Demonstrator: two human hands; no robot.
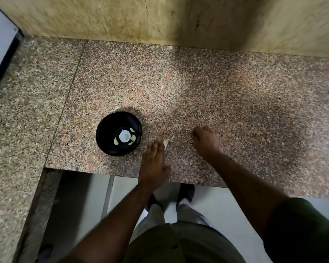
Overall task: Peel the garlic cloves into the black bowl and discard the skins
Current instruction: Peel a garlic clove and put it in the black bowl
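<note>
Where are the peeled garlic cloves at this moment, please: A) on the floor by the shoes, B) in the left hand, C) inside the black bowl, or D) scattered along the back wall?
C: several pale peeled cloves lie at the bottom of the black bowl, while only papery skins lie on the granite counter between the left hand and the right hand.

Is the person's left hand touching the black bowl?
Apart. The head view shows a strip of bare granite counter between the left hand, which lies flat, and the black bowl.
</note>
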